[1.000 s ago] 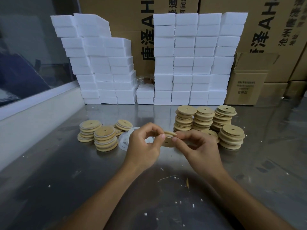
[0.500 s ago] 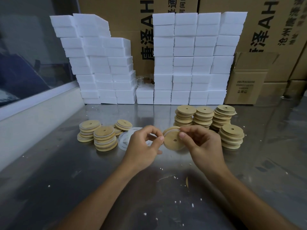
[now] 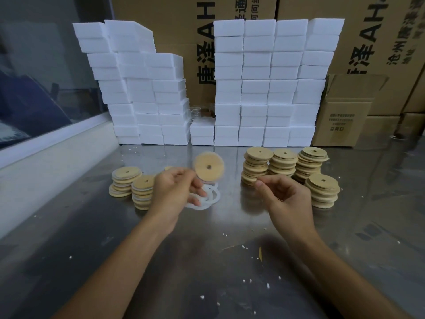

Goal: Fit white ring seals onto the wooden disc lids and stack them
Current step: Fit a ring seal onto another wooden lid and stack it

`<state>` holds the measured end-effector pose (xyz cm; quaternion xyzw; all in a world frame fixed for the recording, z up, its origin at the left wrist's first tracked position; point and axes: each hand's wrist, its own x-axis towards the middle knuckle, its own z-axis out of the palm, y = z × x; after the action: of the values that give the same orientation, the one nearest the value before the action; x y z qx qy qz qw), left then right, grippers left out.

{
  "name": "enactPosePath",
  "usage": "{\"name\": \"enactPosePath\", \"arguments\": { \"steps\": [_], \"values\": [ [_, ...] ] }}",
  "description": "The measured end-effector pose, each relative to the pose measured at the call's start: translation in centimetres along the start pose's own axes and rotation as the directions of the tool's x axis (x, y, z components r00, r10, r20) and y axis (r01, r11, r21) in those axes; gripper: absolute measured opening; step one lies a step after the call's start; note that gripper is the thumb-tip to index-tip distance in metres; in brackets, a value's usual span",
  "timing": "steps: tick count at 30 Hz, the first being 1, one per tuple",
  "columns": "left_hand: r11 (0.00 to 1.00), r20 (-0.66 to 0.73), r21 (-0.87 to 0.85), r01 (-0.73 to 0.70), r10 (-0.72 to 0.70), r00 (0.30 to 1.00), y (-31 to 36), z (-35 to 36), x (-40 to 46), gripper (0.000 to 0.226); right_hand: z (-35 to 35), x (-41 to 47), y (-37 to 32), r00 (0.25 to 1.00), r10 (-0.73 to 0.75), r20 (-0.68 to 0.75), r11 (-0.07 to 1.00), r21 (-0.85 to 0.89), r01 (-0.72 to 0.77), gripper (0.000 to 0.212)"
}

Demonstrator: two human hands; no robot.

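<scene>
Head cam: my left hand pinches a blurry wooden disc lid, tilted up just above the fingers, w/ loose white ring seals on the counter right under it. Right hand is loosely curled, holding nothing, lid stacks just behind it.

one head-worn view looks forward and down, close over the steel table.

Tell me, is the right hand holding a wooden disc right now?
No, the right hand is loosely curled and holds nothing, while the raised wooden disc is up at the left hand.
</scene>
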<state>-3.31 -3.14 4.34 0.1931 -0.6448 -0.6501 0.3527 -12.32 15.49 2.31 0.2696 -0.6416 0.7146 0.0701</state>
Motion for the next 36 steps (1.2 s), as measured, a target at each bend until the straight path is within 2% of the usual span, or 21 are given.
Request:
{"name": "enactPosePath", "arguments": {
  "steps": [5,10,15,21,26,29,30,32,34,35,36],
  "values": [
    [0.972,-0.244,-0.236,0.016,-0.076,0.967,1.3,-3.0,1.7,0.017,0.1,-0.1,-0.1,1.0,-0.019,0.002,0.999,-0.041,0.019,0.006],
    [0.952,-0.4,-0.289,0.095,-0.211,0.892,0.7,-7.4,4.2,0.015,0.1,-0.2,-0.2,1.0,-0.03,0.008,0.998,-0.06,0.031,0.005],
    [0.923,-0.393,-0.331,0.195,-0.322,0.861,-0.7,-9.6,5.2,0.021,0.2,-0.2,-0.3,1.0,-0.02,0.013,0.998,-0.062,0.02,0.006],
    [0.91,-0.411,-0.357,0.211,-0.356,0.839,-1.6,-10.7,6.0,0.023,-0.3,-0.1,-0.1,0.997,-0.078,-0.001,0.991,-0.107,0.078,0.011],
    [0.903,-0.386,-0.37,0.22,-0.364,0.848,-2.0,-11.0,6.7,0.025,-0.8,0.4,0.4,0.98,-0.194,-0.034,0.935,-0.309,0.174,0.013],
    [0.901,-0.393,-0.367,0.23,-0.374,0.84,-2.1,-10.9,6.7,0.025,-1.4,0.7,0.9,0.974,-0.227,0.008,0.851,-0.484,0.202,0.01],
    [0.914,-0.428,-0.341,0.219,-0.358,0.83,-2.2,-10.8,6.7,0.025,-1.6,0.8,1.1,0.973,-0.228,0.03,0.799,-0.566,0.205,0.009],
    [0.962,-0.548,-0.223,0.157,-0.257,0.796,-2.4,-10.5,6.4,0.022,-2.0,0.9,1.6,0.983,-0.174,0.059,0.674,-0.72,0.163,0.021],
    [1.0,-0.67,0.019,0.016,0.001,0.743,-2.4,-9.8,5.7,0.011,-2.3,1.0,1.8,0.997,-0.037,0.074,0.574,-0.815,0.081,0.036],
    [0.982,-0.665,0.18,-0.059,0.166,0.728,-2.1,-9.1,5.1,0.01,-2.4,1.0,1.7,0.996,0.036,0.084,0.536,-0.843,0.052,0.04],
    [0.935,-0.602,0.325,-0.14,0.319,0.732,-1.8,-8.2,4.3,0.009,-2.4,1.0,1.7,0.991,0.093,0.098,0.505,-0.862,0.038,0.042]
  ]
}}
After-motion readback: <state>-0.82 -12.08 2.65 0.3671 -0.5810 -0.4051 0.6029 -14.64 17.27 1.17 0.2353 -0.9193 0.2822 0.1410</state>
